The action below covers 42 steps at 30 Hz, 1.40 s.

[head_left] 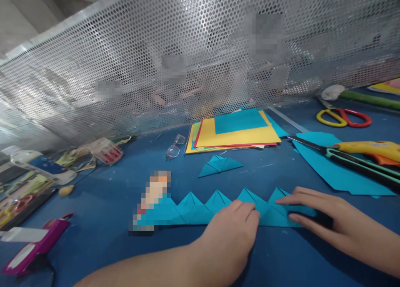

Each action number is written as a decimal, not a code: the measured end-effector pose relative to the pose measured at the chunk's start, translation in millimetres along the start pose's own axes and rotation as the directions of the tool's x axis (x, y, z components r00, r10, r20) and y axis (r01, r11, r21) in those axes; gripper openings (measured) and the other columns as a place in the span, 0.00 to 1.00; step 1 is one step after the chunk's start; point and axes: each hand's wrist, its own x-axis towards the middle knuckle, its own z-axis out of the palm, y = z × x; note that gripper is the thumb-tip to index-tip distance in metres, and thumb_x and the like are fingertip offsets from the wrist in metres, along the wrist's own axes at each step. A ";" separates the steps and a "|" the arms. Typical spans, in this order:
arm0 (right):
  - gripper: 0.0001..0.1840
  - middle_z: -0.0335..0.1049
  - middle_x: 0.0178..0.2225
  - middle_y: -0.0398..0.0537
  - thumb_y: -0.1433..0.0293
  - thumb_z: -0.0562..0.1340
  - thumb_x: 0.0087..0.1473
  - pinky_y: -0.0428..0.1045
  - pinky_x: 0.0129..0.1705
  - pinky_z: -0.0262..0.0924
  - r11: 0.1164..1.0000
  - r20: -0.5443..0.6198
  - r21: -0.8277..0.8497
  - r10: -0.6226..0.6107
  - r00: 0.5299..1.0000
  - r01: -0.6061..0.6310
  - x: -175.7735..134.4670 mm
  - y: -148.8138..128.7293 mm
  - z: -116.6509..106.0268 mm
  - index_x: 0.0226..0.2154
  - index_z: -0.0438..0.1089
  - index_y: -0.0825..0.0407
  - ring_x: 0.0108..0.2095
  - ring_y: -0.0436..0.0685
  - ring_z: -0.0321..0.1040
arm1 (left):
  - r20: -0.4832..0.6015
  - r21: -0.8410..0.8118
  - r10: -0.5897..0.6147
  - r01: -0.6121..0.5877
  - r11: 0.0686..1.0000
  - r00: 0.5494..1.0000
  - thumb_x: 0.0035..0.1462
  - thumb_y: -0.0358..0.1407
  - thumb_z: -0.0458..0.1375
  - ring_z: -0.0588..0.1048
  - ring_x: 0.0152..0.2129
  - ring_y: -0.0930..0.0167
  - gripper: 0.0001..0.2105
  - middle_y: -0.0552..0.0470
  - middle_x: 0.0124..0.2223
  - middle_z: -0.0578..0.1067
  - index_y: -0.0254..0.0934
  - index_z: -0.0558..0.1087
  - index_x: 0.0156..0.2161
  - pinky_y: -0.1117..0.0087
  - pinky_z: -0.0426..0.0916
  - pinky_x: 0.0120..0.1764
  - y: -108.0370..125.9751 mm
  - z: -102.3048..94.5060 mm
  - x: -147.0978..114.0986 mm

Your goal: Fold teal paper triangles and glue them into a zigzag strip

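Note:
A row of joined, folded blue paper pieces [215, 212] with pointed tops lies across the table before me. My left hand [229, 235] rests on the middle of this paper strip, its fingers curled down on it. At the strip's right end, my right hand [340, 222] has its thumb and fingertips on the last folded piece. Just behind the strip sits a separate folded blue paper piece [220, 165]. A pixelated item [153, 195] is partly covered by the strip's left end.
Coloured paper sheets [240, 139] and eyeglasses [176, 146] lie further back. To the right are scissors [343, 117], a yellow-handled tool [365, 147] and cut blue paper [331, 170]. A purple glue gun [37, 247] and a bottle [40, 166] are left. A perforated metal screen [200, 49] stands behind.

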 end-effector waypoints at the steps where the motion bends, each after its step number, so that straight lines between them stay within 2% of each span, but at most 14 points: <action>1: 0.23 0.86 0.41 0.50 0.43 0.65 0.77 0.51 0.39 0.83 1.000 0.015 0.028 -0.007 1.000 0.006 -0.4 -0.2 -2.1 0.47 0.89 0.38 0.41 0.65 0.87 | -0.003 0.015 -0.011 0.011 1.000 1.000 0.73 0.25 0.58 0.83 0.58 0.57 0.19 0.33 0.66 0.82 0.26 0.79 0.65 0.60 0.79 0.63 2.0 0.7 0.0; 4: 0.24 0.83 0.37 0.48 0.46 0.63 0.79 0.47 0.35 0.80 0.994 0.058 0.106 -0.043 0.997 0.037 -4.8 -1.4 -5.2 0.40 0.87 0.39 0.34 0.59 0.83 | -0.006 0.066 -0.002 0.002 0.998 1.000 0.73 0.26 0.59 0.84 0.51 0.57 0.17 0.34 0.59 0.84 0.26 0.80 0.62 0.63 0.83 0.51 5.9 3.9 0.0; 8: 0.15 0.84 0.44 0.47 0.61 0.62 0.77 0.50 0.42 0.82 0.987 0.159 0.103 -0.139 0.977 0.124 -20.8 6.8 -3.5 0.46 0.87 0.34 0.41 0.60 0.85 | -0.027 0.122 0.069 -0.065 0.990 0.997 0.78 0.32 0.62 0.84 0.50 0.58 0.21 0.35 0.56 0.85 0.24 0.77 0.69 0.65 0.82 0.50 9.4 9.2 -1.1; 11: 0.14 0.85 0.53 0.47 0.56 0.66 0.75 0.52 0.51 0.85 0.986 0.193 0.015 -0.165 0.967 0.165 -37.5 21.9 -1.0 0.56 0.86 0.31 0.50 0.63 0.87 | -0.048 0.144 0.063 -0.056 0.988 0.997 0.83 0.41 0.61 0.84 0.53 0.57 0.26 0.35 0.58 0.85 0.24 0.74 0.74 0.64 0.82 0.53 13.1 12.9 -1.4; 15: 0.23 0.81 0.65 0.46 0.49 0.66 0.74 0.58 0.56 0.85 0.984 0.207 -0.054 -0.157 0.966 0.172 -55.2 40.7 2.6 0.66 0.81 0.27 0.58 0.68 0.85 | -0.052 0.148 0.040 -0.032 0.988 0.998 0.77 0.49 0.71 0.84 0.53 0.56 0.33 0.37 0.58 0.85 0.28 0.74 0.74 0.61 0.84 0.55 17.4 14.2 1.0; 19: 0.23 0.81 0.66 0.48 0.48 0.66 0.74 0.60 0.58 0.84 0.987 0.204 -0.021 -0.151 0.967 0.159 -60.1 48.8 5.2 0.65 0.83 0.31 0.61 0.71 0.84 | -0.043 0.140 0.049 -0.043 0.989 0.998 0.74 0.50 0.73 0.85 0.54 0.54 0.34 0.36 0.57 0.86 0.26 0.76 0.71 0.58 0.84 0.56 19.0 15.0 6.3; 23: 0.22 0.81 0.65 0.47 0.50 0.64 0.76 0.58 0.60 0.83 0.978 0.191 -0.048 -0.188 0.963 0.201 -58.3 48.6 5.7 0.66 0.82 0.31 0.61 0.69 0.84 | -0.005 0.128 0.042 -0.041 0.991 0.999 0.81 0.54 0.64 0.84 0.57 0.50 0.33 0.34 0.62 0.85 0.24 0.74 0.73 0.49 0.83 0.61 23.4 20.2 12.7; 26: 0.26 0.81 0.66 0.47 0.52 0.63 0.77 0.56 0.58 0.84 0.968 0.172 -0.069 -0.226 0.959 0.241 -53.1 40.9 6.4 0.72 0.77 0.30 0.61 0.67 0.84 | 0.057 0.102 -0.004 -0.002 0.995 0.998 0.84 0.55 0.59 0.82 0.61 0.47 0.36 0.32 0.68 0.82 0.21 0.70 0.76 0.44 0.79 0.67 29.7 24.6 16.6; 28: 0.28 0.81 0.64 0.46 0.53 0.64 0.78 0.53 0.57 0.84 0.963 0.179 -0.053 -0.251 0.951 0.264 -47.7 32.7 7.3 0.75 0.74 0.29 0.60 0.65 0.84 | 0.065 0.080 -0.023 0.017 0.997 0.998 0.84 0.56 0.57 0.81 0.62 0.46 0.38 0.31 0.69 0.81 0.21 0.69 0.77 0.41 0.78 0.68 32.8 27.7 18.0; 31: 0.27 0.82 0.62 0.45 0.55 0.62 0.80 0.50 0.56 0.83 0.961 0.179 -0.039 -0.265 0.948 0.276 -40.5 21.7 7.8 0.76 0.72 0.28 0.58 0.63 0.85 | 0.001 0.072 -0.038 0.037 0.997 0.999 0.83 0.60 0.55 0.81 0.58 0.46 0.39 0.30 0.65 0.83 0.21 0.72 0.75 0.38 0.79 0.65 33.0 33.5 17.8; 35: 0.28 0.81 0.63 0.46 0.54 0.56 0.83 0.51 0.55 0.84 0.978 0.242 -0.008 -0.199 0.949 0.208 -37.5 16.8 4.9 0.78 0.69 0.27 0.60 0.63 0.84 | -0.108 0.071 -0.013 0.021 0.997 0.994 0.80 0.63 0.58 0.81 0.50 0.48 0.38 0.32 0.57 0.85 0.26 0.78 0.70 0.38 0.81 0.60 34.2 44.4 21.0; 37: 0.26 0.81 0.63 0.47 0.51 0.53 0.84 0.52 0.56 0.84 0.988 0.258 0.005 -0.149 0.955 0.153 -35.3 14.1 2.6 0.75 0.74 0.28 0.60 0.64 0.84 | -0.120 0.078 -0.044 0.054 0.995 0.992 0.78 0.66 0.59 0.82 0.47 0.47 0.40 0.32 0.53 0.85 0.28 0.82 0.68 0.35 0.82 0.59 41.8 53.0 29.6; 39: 0.30 0.81 0.61 0.49 0.43 0.50 0.85 0.53 0.55 0.84 0.996 0.246 0.029 -0.085 0.966 0.080 -30.0 7.8 0.5 0.65 0.83 0.31 0.59 0.65 0.84 | -0.100 0.069 -0.165 0.172 0.983 0.981 0.74 0.70 0.57 0.82 0.47 0.43 0.46 0.28 0.52 0.85 0.24 0.82 0.68 0.30 0.82 0.57 53.7 64.3 42.1; 42: 0.41 0.83 0.54 0.50 0.33 0.48 0.81 0.52 0.50 0.85 0.994 0.239 0.106 0.009 0.971 -0.035 -19.2 -3.6 -1.3 0.45 0.89 0.35 0.54 0.65 0.85 | -0.144 0.074 -0.199 0.212 0.975 0.969 0.73 0.73 0.55 0.83 0.45 0.43 0.51 0.25 0.52 0.85 0.20 0.81 0.70 0.39 0.87 0.48 70.7 82.3 56.4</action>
